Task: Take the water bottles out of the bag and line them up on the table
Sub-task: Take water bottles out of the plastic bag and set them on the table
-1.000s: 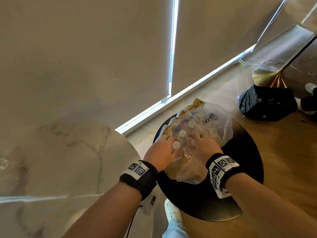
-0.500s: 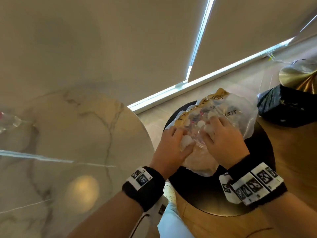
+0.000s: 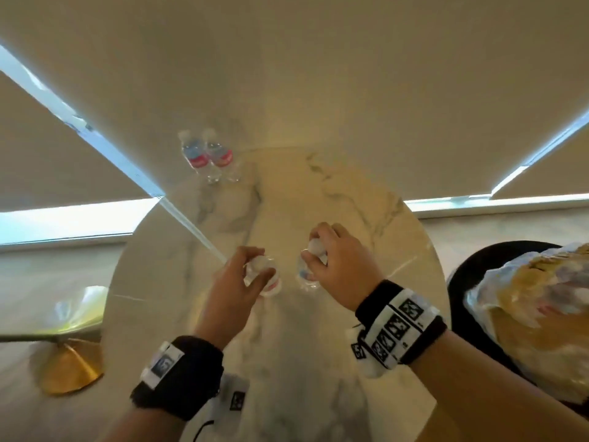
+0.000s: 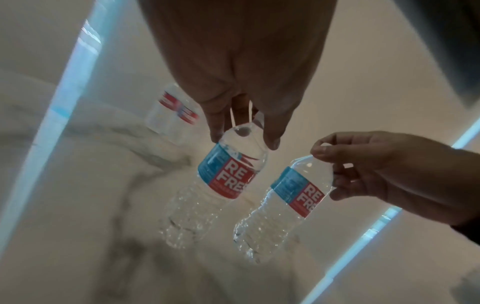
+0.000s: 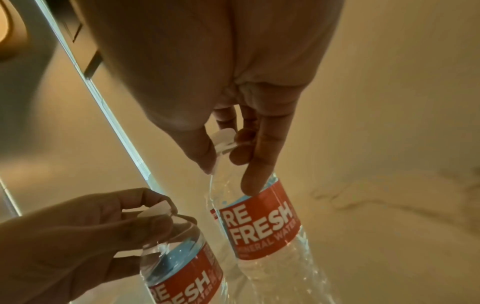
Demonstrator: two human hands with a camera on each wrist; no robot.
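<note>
Both hands over mid marble table (image 3: 350, 199), each pinching a REFRESH water bottle by cap and neck: left hand (image 3: 237, 279) on the left bottle (image 4: 223, 181), right hand (image 3: 334, 263) on the right bottle (image 5: 262, 226). Bottles hang below the grips, long axes near upright, bases close to the top; contact unclear. Two placed bottles (image 3: 208, 156) stand at the far edge, nearer the left hand. A second ago both hands were in the bag (image 3: 535, 317) on the black stool (image 3: 471, 260); now they're out, loaded.
</note>
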